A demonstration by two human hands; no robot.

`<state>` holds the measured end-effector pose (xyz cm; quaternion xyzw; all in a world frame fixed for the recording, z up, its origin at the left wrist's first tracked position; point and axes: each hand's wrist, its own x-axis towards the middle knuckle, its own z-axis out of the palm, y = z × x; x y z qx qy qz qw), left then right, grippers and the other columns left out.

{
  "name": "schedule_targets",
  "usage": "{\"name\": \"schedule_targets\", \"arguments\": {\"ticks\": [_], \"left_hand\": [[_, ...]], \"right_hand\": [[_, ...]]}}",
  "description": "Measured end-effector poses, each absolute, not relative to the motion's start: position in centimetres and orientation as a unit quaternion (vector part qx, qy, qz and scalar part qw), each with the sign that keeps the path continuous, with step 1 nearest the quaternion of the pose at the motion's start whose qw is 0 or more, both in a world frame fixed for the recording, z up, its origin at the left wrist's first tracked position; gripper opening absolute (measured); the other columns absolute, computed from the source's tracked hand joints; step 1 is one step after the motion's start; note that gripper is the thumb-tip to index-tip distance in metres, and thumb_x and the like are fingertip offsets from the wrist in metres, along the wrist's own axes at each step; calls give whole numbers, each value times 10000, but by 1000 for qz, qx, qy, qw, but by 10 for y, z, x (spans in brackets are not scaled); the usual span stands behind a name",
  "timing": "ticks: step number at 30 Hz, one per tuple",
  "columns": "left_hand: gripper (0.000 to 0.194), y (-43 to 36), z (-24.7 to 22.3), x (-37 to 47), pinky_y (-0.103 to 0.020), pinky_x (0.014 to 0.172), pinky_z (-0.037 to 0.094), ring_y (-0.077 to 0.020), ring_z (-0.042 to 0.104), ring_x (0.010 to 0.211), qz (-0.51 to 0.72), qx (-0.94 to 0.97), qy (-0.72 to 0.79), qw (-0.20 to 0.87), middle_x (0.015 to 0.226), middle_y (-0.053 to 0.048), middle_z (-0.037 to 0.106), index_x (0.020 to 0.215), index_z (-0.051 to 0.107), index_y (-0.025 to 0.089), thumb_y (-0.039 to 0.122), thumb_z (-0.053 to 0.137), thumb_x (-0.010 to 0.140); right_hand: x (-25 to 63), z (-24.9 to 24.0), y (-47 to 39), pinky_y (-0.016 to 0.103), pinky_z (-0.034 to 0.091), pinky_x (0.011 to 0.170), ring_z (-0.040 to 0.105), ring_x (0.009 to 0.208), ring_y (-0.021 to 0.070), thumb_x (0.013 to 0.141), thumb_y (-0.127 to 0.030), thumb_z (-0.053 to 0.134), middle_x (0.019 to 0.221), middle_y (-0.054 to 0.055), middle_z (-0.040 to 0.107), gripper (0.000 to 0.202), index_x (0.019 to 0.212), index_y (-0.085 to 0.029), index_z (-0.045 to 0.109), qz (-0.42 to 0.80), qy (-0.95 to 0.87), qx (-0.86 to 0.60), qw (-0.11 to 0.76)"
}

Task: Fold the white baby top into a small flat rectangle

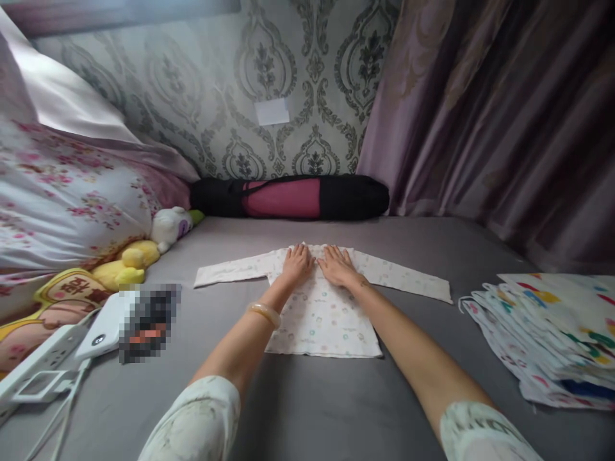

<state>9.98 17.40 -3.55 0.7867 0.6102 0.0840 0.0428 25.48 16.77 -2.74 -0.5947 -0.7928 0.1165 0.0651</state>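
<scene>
A small white long-sleeved shirt (327, 320) with a pale print lies spread flat, its sleeves stretched out to both sides and its hem toward me. My left hand (298, 261) rests palm down on the upper part near the neckline, fingers extended. Beside it my right hand (337, 264) also lies flat on the cloth, fingers spread and pointing away from me. The two hands are close together, with the collar partly hidden under them. Neither hand grips anything.
The shirt lies on a grey sheet (307, 410). At the right is a stack of folded printed cloths (552, 333). A power strip (45, 362), a white device (103, 326) and plush toys (120, 266) line the left. Behind lies a black and red rolled bag (283, 197) against the wall.
</scene>
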Motion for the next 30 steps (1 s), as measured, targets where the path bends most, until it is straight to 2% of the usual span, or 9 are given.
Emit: {"name": "schedule_targets", "arguments": {"ticks": [6, 11, 14, 17, 20, 22, 26, 28, 30], "left_hand": [[602, 183, -47, 97, -442, 1187, 192, -277, 230, 1469, 92, 790, 605, 41, 1555, -190, 328, 1469, 341, 48, 398, 200, 1001], [616, 187, -62, 94, -505, 1176, 191, -287, 226, 1471, 102, 788, 605, 56, 1575, -164, 294, 1507, 297, 124, 446, 185, 994], [626, 187, -62, 94, -504, 1180, 181, -289, 220, 1473, 99, 786, 606, 63, 1581, -158, 284, 1511, 290, 125, 454, 184, 990], [640, 187, -59, 95, -490, 1187, 166, -289, 200, 1478, 88, 783, 612, 71, 1584, -164, 271, 1510, 285, 93, 445, 177, 987], [642, 187, -58, 95, -499, 1185, 167, -289, 191, 1481, 91, 784, 610, 76, 1586, -164, 266, 1514, 277, 100, 446, 174, 984], [637, 187, -58, 95, -506, 1181, 173, -290, 190, 1481, 96, 785, 608, 73, 1587, -158, 268, 1519, 270, 120, 448, 175, 982], [638, 187, -60, 95, -510, 1182, 168, -292, 187, 1482, 92, 783, 610, 73, 1592, -153, 258, 1528, 250, 127, 442, 175, 979], [642, 187, -60, 95, -515, 1181, 168, -295, 191, 1480, 95, 784, 610, 71, 1590, -154, 262, 1531, 243, 128, 444, 175, 976], [645, 187, -60, 95, -519, 1179, 171, -298, 198, 1479, 99, 784, 609, 69, 1587, -156, 271, 1532, 243, 132, 450, 178, 975]], "right_hand": [[244, -38, 179, 452, 54, 1198, 143, 1483, 283, 996, -478, 148, 1595, 179, 225, 705, 1506, -11, 291, 75, -786, -608, 81], [244, -48, 182, 419, 77, 1196, 148, 1483, 272, 1001, -461, 171, 1596, 164, 235, 677, 1506, -31, 303, 74, -783, -612, 80], [245, -46, 186, 422, 66, 1199, 119, 1490, 260, 1005, -456, 176, 1606, 138, 218, 659, 1518, -59, 292, 105, -780, -612, 80], [255, -38, 192, 380, 129, 1198, 140, 1490, 210, 1010, -454, 129, 1613, 98, 210, 645, 1541, -111, 255, 175, -768, -606, 111], [285, -29, 197, 341, 260, 1160, 271, 1452, 167, 1010, -449, 119, 1586, 78, 294, 618, 1537, -174, 289, 208, -738, -610, 198], [318, -24, 198, 373, 345, 1112, 426, 1370, 195, 1002, -402, 220, 1495, 96, 456, 561, 1494, -189, 386, 208, -710, -630, 235], [400, -16, 189, 320, 440, 1015, 576, 1224, 215, 892, -203, 438, 1307, 123, 633, 447, 1298, -155, 618, 163, -610, -755, 177], [437, -16, 180, 385, 471, 980, 614, 1164, 278, 794, -139, 529, 1224, 173, 668, 459, 1234, -126, 659, 150, -570, -792, 156], [467, -20, 170, 421, 513, 906, 653, 1076, 311, 720, -118, 590, 1117, 181, 701, 405, 1101, -154, 723, 138, -508, -843, 115]]}}
